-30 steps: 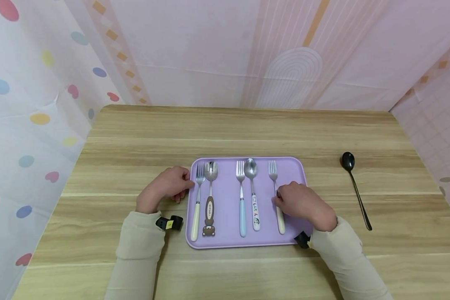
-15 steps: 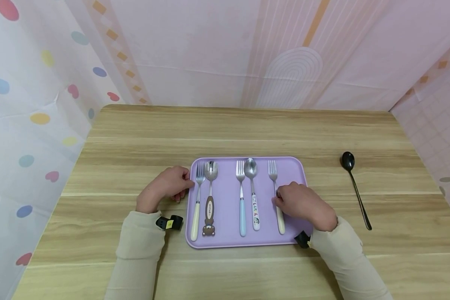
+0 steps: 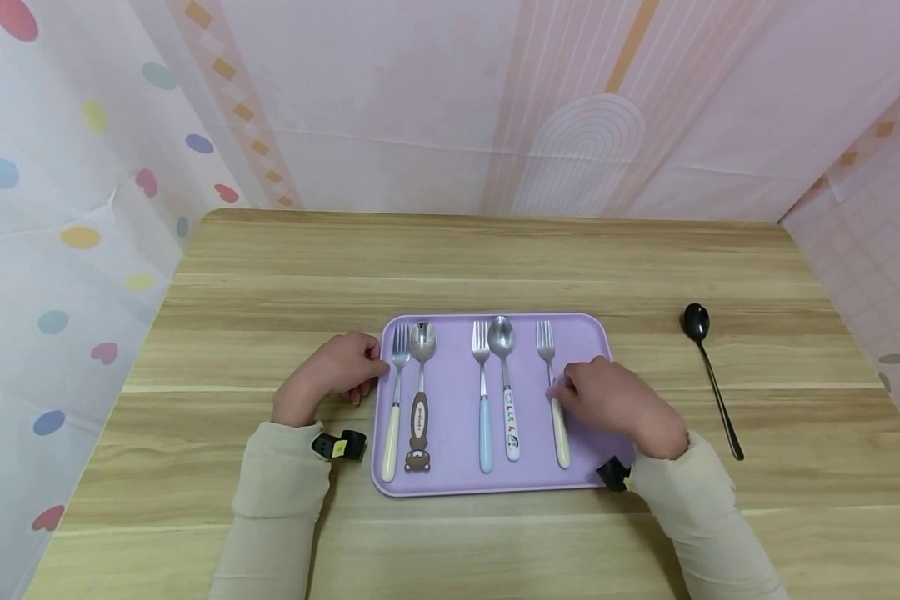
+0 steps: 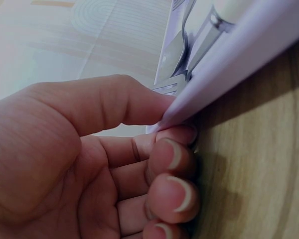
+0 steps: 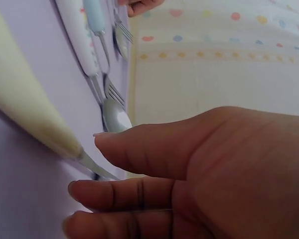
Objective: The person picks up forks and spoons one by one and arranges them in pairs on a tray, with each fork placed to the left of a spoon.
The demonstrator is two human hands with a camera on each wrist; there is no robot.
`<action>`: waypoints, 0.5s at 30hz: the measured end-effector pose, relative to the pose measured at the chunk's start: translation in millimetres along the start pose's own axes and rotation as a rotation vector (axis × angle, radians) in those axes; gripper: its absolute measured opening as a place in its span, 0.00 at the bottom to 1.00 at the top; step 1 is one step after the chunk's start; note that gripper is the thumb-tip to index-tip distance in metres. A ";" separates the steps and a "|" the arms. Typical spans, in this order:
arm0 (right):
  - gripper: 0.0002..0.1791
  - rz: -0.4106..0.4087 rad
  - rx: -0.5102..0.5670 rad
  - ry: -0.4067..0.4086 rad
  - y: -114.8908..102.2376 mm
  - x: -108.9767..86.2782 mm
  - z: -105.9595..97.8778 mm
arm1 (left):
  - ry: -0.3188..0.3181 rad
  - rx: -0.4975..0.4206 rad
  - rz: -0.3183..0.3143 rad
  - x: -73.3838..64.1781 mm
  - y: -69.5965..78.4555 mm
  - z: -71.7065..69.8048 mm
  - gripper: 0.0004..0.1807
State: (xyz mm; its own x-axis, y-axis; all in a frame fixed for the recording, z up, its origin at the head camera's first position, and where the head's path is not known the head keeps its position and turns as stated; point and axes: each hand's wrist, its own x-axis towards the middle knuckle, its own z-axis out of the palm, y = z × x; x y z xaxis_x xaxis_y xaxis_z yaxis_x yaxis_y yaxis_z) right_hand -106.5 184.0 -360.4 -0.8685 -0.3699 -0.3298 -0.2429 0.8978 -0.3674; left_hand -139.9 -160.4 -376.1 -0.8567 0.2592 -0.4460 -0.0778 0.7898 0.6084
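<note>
On the table lies a lilac tray [image 3: 452, 433]. My left hand [image 3: 341, 365] pinches its left rim, the thumb on top and the fingers beneath, as the left wrist view shows. Beside a cream-handled fork [image 3: 561, 437] on the tray's right side is my right hand [image 3: 611, 396]. Its thumb and fingers stand apart around the fork's neck, with a gap showing in the right wrist view. Further left on the tray are a blue-handled fork [image 3: 485, 433] and a white patterned spoon [image 3: 511, 425]. Another cream-handled fork [image 3: 392, 442] lies by a brown bear-handled spoon [image 3: 418, 417].
A long black spoon [image 3: 712, 379] lies on the wooden table [image 3: 450, 258] to the right of the tray. Behind the table hangs a pale pink patterned cloth [image 3: 420, 108], and a dotted cloth [image 3: 67, 333] covers the left side.
My right hand has shifted slightly to the right, its fingers loosening from the right-hand fork, which stays in place on the tray. The left hand has not moved.
</note>
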 end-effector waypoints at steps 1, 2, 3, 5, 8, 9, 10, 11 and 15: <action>0.16 -0.002 0.006 0.009 1.7 -0.8 -1.8 | 0.000 0.000 0.003 -0.1 0.0 0.0 0.10; 0.16 -0.006 0.010 0.018 3.7 -1.6 -3.6 | 0.001 0.000 0.004 -0.3 0.1 0.1 0.10; 0.16 -0.009 0.009 0.029 5.6 -2.5 -5.9 | 0.001 0.000 0.006 -0.2 -0.1 0.2 0.10; 0.14 -0.013 0.004 0.045 9.6 -4.1 -11.8 | 0.002 0.000 0.008 -0.4 -0.3 0.3 0.10; 0.13 0.000 -0.001 0.059 17.3 -6.8 -21.5 | -0.001 0.001 0.005 -0.5 -0.7 0.1 0.10; 0.13 0.005 -0.002 0.062 20.4 -8.0 -24.8 | -0.001 0.001 0.004 -0.4 -0.8 0.3 0.10; 0.13 0.016 0.000 0.064 23.8 -9.2 -28.0 | -0.003 0.000 0.001 -0.5 -0.6 0.3 0.10; 0.14 0.029 0.005 0.068 27.7 -10.4 -30.7 | -0.004 0.000 0.000 -0.3 -0.6 0.6 0.10; 0.15 0.057 0.017 0.100 43.8 -16.3 -40.5 | -0.007 -0.001 0.005 0.4 0.2 1.6 0.10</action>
State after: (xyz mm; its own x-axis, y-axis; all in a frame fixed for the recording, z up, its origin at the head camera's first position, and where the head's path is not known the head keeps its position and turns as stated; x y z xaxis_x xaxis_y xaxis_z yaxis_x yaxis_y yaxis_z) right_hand -120.5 239.0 -335.8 -0.9196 -0.2922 -0.2627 -0.1852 0.9120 -0.3659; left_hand -139.4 -159.2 -377.2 -0.8536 0.2672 -0.4472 -0.0735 0.7881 0.6112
